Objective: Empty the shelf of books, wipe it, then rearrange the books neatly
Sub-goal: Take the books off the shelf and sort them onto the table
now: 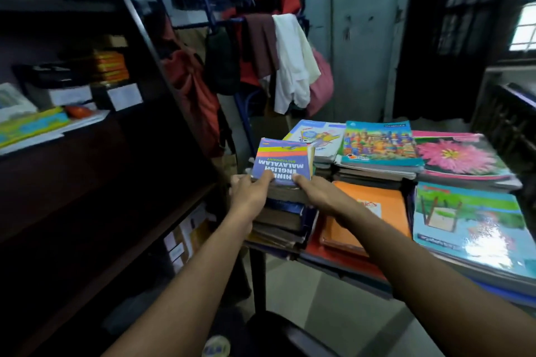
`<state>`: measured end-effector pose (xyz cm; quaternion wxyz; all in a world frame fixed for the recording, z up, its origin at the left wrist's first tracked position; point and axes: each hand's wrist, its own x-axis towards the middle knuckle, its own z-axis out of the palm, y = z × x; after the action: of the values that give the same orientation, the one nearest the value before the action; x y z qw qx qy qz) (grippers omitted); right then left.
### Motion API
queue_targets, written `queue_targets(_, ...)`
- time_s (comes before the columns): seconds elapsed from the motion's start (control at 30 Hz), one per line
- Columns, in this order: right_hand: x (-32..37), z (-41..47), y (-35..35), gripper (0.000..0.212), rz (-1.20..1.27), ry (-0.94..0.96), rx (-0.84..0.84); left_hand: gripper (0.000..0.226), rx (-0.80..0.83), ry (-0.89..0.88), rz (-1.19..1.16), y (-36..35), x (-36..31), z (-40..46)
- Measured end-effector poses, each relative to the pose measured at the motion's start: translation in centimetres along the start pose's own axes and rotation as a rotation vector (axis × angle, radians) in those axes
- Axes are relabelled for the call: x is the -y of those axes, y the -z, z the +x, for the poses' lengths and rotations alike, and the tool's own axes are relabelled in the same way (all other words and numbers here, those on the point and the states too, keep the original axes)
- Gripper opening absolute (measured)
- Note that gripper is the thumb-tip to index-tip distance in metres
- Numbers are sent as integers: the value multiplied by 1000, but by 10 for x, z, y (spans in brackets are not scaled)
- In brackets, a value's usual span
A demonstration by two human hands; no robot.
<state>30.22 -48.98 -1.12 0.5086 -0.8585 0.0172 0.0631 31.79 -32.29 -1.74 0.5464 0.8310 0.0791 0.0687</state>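
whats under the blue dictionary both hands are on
The dictionary tops a stack of worn, dark books on the table's left edge. Left hand and right hand cover its near edge; lower titles are unreadable.

At frame centre, the dictionary [282,161] cover read, upside down, "ENGLISH MALAYALAM DICTIONARY"; other covers' print was illegible.
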Motion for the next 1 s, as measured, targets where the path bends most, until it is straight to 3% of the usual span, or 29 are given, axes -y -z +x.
queue_targets(0.03,2,-4,1,60,27,16,-1,57,-11,-16,25,-1,0,-2)
queue_targets(0.17,4,-19,22,28,235,1,-24,33,27,-101,102,-15,-9,-16)
queue_targets(0.27,2,-40,54,17,301,18,-82,47,66,-214,355,-35,-19,-33)
queue_targets(0.37,-14,-64,84,21,296,7,-111,60,47,-383,559,-60,-37,-48)
queue_targets(0.43,-36,-76,97,26,111,-49,-147,72,36,-484,781,-72,-49,-58)
queue_targets(0.53,-65,-82,102,31,-405,-114,-143,80,42,-595,1212,-78,-54,-74)
queue_targets(0.6,-76,-81,103,33,-601,-92,-177,82,97,-663,1328,-78,-52,-79)
queue_targets(0.77,-77,-90,107,9,-146,-120,-302,75,312,-680,1124,-77,-35,-83)
queue_targets(0.87,-73,-104,118,11,255,-108,-327,77,369,-749,1020,-80,-35,-88)
queue_targets(0.93,-78,-113,137,11,348,-98,-381,71,419,-836,928,-88,-45,-94)
queue_targets(1.0,-89,-125,161,11,275,-119,-474,64,501,-898,887,-99,-55,-104)
